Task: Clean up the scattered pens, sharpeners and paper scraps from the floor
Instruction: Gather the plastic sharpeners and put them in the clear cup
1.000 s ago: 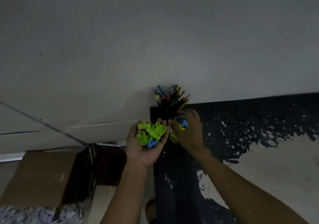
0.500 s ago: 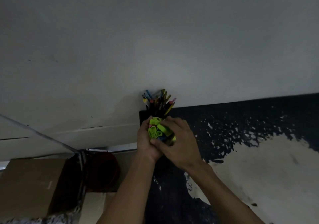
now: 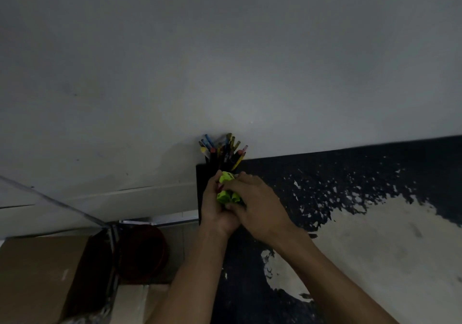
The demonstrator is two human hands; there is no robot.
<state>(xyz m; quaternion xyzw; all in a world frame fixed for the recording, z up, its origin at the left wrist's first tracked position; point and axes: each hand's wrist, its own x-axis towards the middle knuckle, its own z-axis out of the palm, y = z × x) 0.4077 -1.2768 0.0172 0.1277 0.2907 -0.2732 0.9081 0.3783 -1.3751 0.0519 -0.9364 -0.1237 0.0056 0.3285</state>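
A dark pen holder [image 3: 212,165] stands on the far left corner of a black worktop with worn pale patches [image 3: 375,173], close against the grey wall [image 3: 225,61]. It is packed with a bunch of coloured pens and pencils [image 3: 222,148], their ends fanning up and out above its rim; blue, yellow, red and pink tips show among darker shafts.

Just in front of the holder, both hands meet over the worktop's left edge. The left hand [image 3: 212,211] is cupped with its fingers curled upward, and the right hand [image 3: 257,206] lies over and beside it from the right, fingers bent inward. Between them sits a cluster of bright lime-green plastic sharpeners [image 3: 226,186]: one piece pokes up above the fingertips, nearly touching the base of the pens, and more green shows lower down in the gap between the two palms. Both grips are closed round this cluster, pressing it together; how many pieces are inside is hidden by the fingers.

To the left, lower than the worktop, a brown cardboard box [image 3: 37,273] stands beside a dark reddish round bucket [image 3: 142,251], with a thin clear sheet edge [image 3: 50,198] slanting down toward them.
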